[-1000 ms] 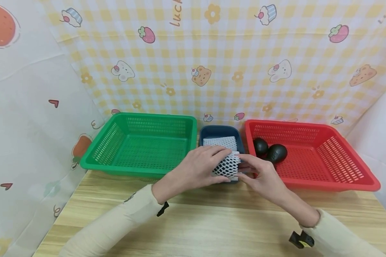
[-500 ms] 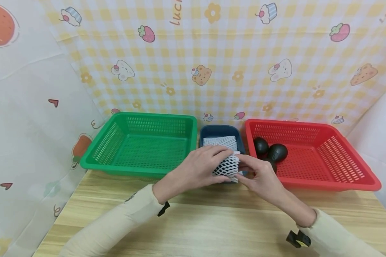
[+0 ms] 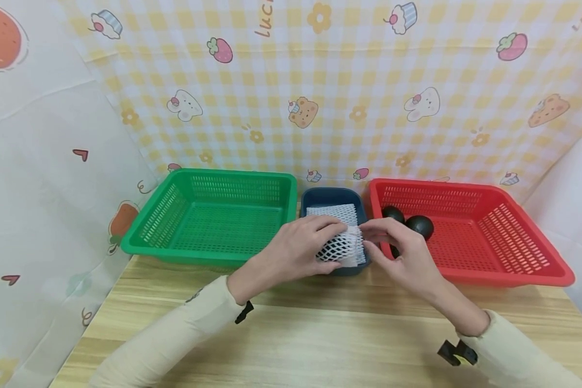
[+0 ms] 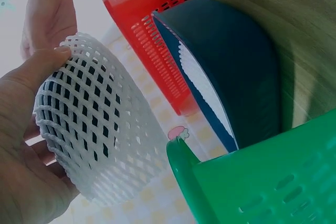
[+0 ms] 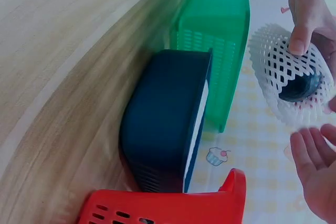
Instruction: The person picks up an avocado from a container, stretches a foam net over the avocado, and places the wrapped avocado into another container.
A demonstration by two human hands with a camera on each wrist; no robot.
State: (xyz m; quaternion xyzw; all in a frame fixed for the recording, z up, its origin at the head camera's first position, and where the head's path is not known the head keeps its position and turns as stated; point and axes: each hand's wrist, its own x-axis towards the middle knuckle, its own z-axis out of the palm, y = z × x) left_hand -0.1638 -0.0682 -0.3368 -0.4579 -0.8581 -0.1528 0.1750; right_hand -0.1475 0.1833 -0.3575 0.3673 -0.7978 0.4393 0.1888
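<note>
OK, left hand (image 3: 296, 247) clamped on foam net (image 3: 339, 248) around dark fruit (image 5: 300, 87); right hand (image 3: 407, 253) just beside, fingers apart. Grip lightly, ease net evenly, don't tear.

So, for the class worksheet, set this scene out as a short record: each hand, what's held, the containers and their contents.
Left hand: grips a white net sleeve
Inside sleeve: dark object
Right hand: beside the sleeve, contact unclear
Containers, left to right: green basket, navy bin, red basket
In navy bin: white netting
In red basket: dark rounded fruits, partly hidden
Surface: wooden table
</note>
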